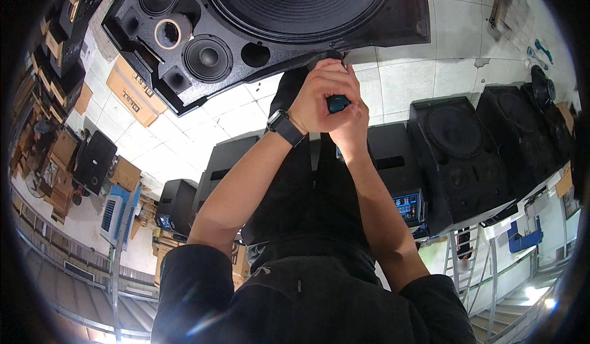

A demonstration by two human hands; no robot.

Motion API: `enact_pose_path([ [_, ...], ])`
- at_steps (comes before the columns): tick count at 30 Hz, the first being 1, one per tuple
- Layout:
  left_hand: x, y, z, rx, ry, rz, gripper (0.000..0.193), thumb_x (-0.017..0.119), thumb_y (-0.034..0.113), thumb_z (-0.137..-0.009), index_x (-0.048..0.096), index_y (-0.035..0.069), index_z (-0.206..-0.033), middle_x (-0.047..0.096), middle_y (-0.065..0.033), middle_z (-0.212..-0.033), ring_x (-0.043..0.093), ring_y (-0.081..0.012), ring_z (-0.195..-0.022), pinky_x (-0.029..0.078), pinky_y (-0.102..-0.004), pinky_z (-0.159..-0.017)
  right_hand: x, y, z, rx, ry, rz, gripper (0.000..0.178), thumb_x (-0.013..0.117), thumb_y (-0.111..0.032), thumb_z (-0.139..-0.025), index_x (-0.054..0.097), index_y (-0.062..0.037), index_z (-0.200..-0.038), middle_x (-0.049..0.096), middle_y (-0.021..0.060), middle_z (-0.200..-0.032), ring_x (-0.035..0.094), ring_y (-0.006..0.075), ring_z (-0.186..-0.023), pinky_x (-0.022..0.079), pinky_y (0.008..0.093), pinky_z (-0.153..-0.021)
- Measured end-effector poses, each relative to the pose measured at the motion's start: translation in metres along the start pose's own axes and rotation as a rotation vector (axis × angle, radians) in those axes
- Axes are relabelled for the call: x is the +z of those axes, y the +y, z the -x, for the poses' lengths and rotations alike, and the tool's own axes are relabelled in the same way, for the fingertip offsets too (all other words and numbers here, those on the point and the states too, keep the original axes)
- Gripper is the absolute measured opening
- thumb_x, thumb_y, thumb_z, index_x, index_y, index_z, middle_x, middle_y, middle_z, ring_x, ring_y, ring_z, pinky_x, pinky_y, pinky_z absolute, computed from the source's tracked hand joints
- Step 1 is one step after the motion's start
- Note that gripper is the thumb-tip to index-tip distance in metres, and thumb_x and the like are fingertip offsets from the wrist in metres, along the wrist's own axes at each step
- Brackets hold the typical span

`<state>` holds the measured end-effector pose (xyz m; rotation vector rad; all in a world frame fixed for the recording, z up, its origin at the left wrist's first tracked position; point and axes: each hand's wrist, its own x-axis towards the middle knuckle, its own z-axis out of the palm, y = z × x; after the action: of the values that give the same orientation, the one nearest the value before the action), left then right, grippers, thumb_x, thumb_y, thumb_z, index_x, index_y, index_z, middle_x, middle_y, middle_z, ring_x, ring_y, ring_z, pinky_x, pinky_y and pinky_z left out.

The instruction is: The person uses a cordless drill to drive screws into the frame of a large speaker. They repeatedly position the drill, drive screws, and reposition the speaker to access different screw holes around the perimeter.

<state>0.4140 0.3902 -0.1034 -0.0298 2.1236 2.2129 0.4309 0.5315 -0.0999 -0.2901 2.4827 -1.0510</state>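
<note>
Both my hands are wrapped around a teal-and-black power tool (337, 103), which looks like a cordless drill and is mostly hidden by my fingers. My left hand (322, 92), with a watch on the wrist, closes over its upper part. Lower down and to the right, my right hand (351, 129) grips it too. The tool's dark front end is at the near edge of a large black speaker cabinet (409, 12); contact cannot be made out. The cabinet lies with its big woofer (301, 6) and smaller drivers facing up.
A tape roll (185, 27) rests on the cabinet's left part. Flattened cardboard (132, 92) lies beside it on the tiled floor. Black speakers (452, 159) stand on both sides of my legs. A ladder (453, 255) is at the lower right. Scraps (511, 12) lie at the far right.
</note>
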Motion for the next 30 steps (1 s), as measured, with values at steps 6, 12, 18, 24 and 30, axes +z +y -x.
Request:
enact_pose_path([
  [6, -0.0016, 0.0004, -0.0010, -0.016, -0.004, 0.001, 0.003, 0.072, 0.012, -0.070, 0.071, 0.010, -0.072, 0.071, -0.0029, -0.078, 0.064, -0.0219, -0.075, 0.039, -0.0397, -0.096, 0.0024, 0.0040, -0.0010, 0.044, -0.034, -0.029, 0.052, 0.082, -0.013, -0.083, 0.067, -0.0036, -0.131, 0.057, 0.0262, -0.150, 0.069, 0.0362, -0.124, 0.063, 0.0446, -0.095],
  [12, -0.0002, 0.0006, -0.0021, -0.015, 0.017, 0.011, 0.003, 0.072, 0.012, -0.070, 0.071, 0.010, -0.072, 0.071, -0.0030, -0.078, 0.061, -0.0215, -0.073, 0.039, -0.0390, -0.093, 0.0028, 0.0032, -0.0017, -0.007, 0.004, 0.014, 0.049, 0.081, -0.013, -0.084, 0.068, -0.0039, -0.131, 0.057, 0.0261, -0.150, 0.071, 0.0357, -0.121, 0.063, 0.0449, -0.093],
  [18, -0.0011, 0.0005, -0.0012, -0.007, 0.016, 0.012, 0.003, 0.071, 0.011, -0.070, 0.072, 0.010, -0.073, 0.071, -0.0037, -0.077, 0.060, -0.0218, -0.073, 0.040, -0.0385, -0.090, 0.0024, 0.0044, -0.0026, -0.020, -0.008, 0.049, 0.051, 0.082, -0.013, -0.084, 0.067, -0.0058, -0.132, 0.058, 0.0252, -0.149, 0.067, 0.0356, -0.128, 0.062, 0.0452, -0.098],
  [24, 0.0020, 0.0006, -0.0045, 0.000, 0.032, 0.014, 0.005, 0.072, 0.013, -0.069, 0.072, 0.009, -0.073, 0.071, -0.0046, -0.078, 0.058, -0.0216, -0.074, 0.040, -0.0373, -0.087, 0.0007, 0.0048, -0.0031, -0.059, 0.010, 0.087, 0.056, 0.083, -0.013, -0.083, 0.063, -0.0068, -0.135, 0.059, 0.0244, -0.148, 0.065, 0.0357, -0.132, 0.060, 0.0453, -0.103],
  [30, 0.0033, 0.0007, -0.0028, -0.015, 0.031, 0.005, 0.006, 0.073, 0.014, -0.069, 0.071, 0.009, -0.072, 0.071, -0.0049, -0.078, 0.057, -0.0222, -0.073, 0.039, -0.0373, -0.086, -0.0003, 0.0077, -0.0028, -0.089, 0.002, 0.067, 0.059, 0.084, -0.012, -0.083, 0.061, -0.0076, -0.137, 0.057, 0.0243, -0.149, 0.064, 0.0361, -0.132, 0.060, 0.0459, -0.103],
])
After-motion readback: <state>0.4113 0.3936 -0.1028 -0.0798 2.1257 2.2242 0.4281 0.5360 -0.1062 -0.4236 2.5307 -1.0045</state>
